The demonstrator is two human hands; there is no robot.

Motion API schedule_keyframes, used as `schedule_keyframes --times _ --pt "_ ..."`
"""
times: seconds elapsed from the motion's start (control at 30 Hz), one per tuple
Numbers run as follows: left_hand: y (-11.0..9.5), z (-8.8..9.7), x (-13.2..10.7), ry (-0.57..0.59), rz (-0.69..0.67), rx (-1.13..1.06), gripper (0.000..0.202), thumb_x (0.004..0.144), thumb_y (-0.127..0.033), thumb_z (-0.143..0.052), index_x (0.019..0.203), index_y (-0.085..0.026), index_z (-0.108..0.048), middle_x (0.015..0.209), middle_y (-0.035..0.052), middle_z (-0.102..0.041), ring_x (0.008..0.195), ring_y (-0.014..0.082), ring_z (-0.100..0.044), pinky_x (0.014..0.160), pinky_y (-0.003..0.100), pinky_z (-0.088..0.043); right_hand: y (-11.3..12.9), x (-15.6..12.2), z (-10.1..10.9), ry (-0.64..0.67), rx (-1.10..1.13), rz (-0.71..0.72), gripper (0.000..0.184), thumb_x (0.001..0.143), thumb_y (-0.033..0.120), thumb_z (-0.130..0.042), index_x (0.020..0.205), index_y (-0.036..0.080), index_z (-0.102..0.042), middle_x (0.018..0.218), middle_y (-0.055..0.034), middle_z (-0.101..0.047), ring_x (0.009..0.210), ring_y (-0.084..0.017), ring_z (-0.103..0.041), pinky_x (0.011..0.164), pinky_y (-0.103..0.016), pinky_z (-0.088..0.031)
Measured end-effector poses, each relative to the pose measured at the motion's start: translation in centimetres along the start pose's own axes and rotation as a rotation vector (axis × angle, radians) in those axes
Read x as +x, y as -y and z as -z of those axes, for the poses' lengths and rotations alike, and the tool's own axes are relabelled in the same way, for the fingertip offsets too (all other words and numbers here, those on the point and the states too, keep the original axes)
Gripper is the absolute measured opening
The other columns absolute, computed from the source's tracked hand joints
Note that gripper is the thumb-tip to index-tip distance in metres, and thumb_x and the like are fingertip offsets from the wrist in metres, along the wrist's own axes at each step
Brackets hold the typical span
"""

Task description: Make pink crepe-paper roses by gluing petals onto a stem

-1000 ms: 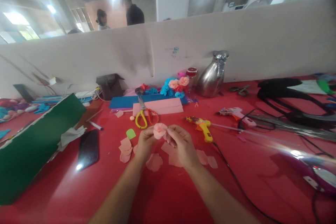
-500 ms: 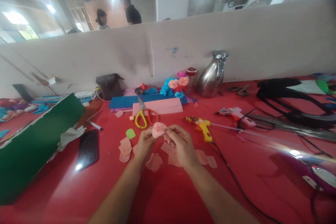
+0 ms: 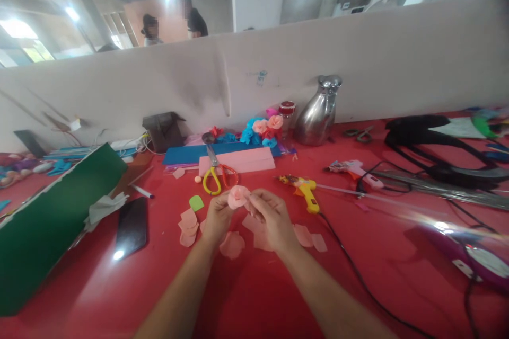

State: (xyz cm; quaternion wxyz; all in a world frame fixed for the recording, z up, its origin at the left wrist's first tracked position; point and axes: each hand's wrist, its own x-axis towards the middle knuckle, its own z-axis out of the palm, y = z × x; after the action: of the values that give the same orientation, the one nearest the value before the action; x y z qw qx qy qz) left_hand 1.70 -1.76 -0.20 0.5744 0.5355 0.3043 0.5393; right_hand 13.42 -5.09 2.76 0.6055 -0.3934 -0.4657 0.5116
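Between my two hands is a pink paper flower [image 3: 238, 197], raised above the red table. My left hand [image 3: 218, 217] grips its left side, with the fingers mostly hidden behind it. The fingers of my right hand [image 3: 274, 217] pinch its right edge. Below and around my hands lie loose pink paper petals [image 3: 232, 244], with more petals [image 3: 188, 228] stacked at the left and others [image 3: 303, 235] at the right. Scissors [image 3: 212, 180] with one yellow and one red handle lie just beyond my left hand. A yellow glue gun [image 3: 306, 194] rests to the right.
Folded pink paper [image 3: 238, 160] and finished flowers [image 3: 267, 128] sit by the wall. A steel jug [image 3: 317, 114] stands behind. A phone [image 3: 132, 228] and green board [image 3: 59, 222] are at left; a pink glue gun [image 3: 358, 171] and cables at right. Two people are beyond the partition.
The view has shifted slightly, so everything sits a little differently in the picture. Both hands keep hold of the flower in nearly the same pose.
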Motion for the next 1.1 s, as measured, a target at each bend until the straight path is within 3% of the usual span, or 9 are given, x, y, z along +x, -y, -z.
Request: schedule_keyframes --times 0.33,0.6,0.83,0.97,1.1 --pt "-0.4 0.1 -0.2 0.02 -0.009 -0.001 0.02 0.072 -0.034 -0.064 0.069 -0.015 -0.068 0.072 0.0048 -0.065 0.072 0.0169 -0.059 0.067 0.028 -0.047 -0.2 -0.1 0.1 0.008 0.066 0.003 0.023 0.079 0.03 -0.055 0.059 0.019 -0.052 0.053 0.0034 -0.044 0.05 -0.009 -0.035 0.049 -0.025 -0.024" --pt "-0.8 0.6 -0.2 0.131 -0.026 0.1 0.022 0.075 -0.035 -0.061 0.079 -0.015 -0.069 0.083 0.0076 -0.066 0.08 0.0195 -0.058 0.077 0.033 -0.046 0.2 0.3 0.5 0.037 0.071 -0.046 0.023 0.08 0.034 -0.054 0.063 0.018 -0.053 0.048 0.0056 -0.038 0.044 -0.007 -0.028 0.044 -0.024 -0.019" --pt "-1.0 1.1 -0.2 0.206 -0.004 0.134 0.022 0.075 -0.034 -0.061 0.084 -0.015 -0.069 0.084 0.0064 -0.066 0.079 0.0176 -0.057 0.075 0.03 -0.044 0.1 0.3 0.4 -0.019 0.095 -0.069 0.018 0.077 0.034 -0.057 0.068 0.019 -0.056 0.05 0.0059 -0.04 0.045 -0.007 -0.031 0.044 -0.022 -0.02" --pt "-0.9 1.0 -0.2 0.187 0.023 0.112 0.02 0.073 -0.032 -0.063 0.081 -0.015 -0.069 0.085 0.0061 -0.066 0.081 0.0182 -0.057 0.077 0.029 -0.044 0.1 0.4 0.4 -0.054 0.094 -0.07 0.019 0.074 0.032 -0.06 0.062 0.018 -0.054 0.05 0.006 -0.038 0.045 -0.006 -0.029 0.043 -0.022 -0.02" --pt "-0.7 0.6 -0.1 0.084 0.086 0.072 0.016 0.072 -0.03 -0.064 0.077 -0.016 -0.069 0.076 0.0032 -0.065 0.075 0.0151 -0.057 0.075 0.027 -0.043 0.3 0.6 0.3 -0.153 0.141 -0.108 0.017 0.074 0.032 -0.058 0.065 0.019 -0.053 0.047 0.0072 -0.038 0.042 -0.006 -0.028 0.041 -0.021 -0.019"
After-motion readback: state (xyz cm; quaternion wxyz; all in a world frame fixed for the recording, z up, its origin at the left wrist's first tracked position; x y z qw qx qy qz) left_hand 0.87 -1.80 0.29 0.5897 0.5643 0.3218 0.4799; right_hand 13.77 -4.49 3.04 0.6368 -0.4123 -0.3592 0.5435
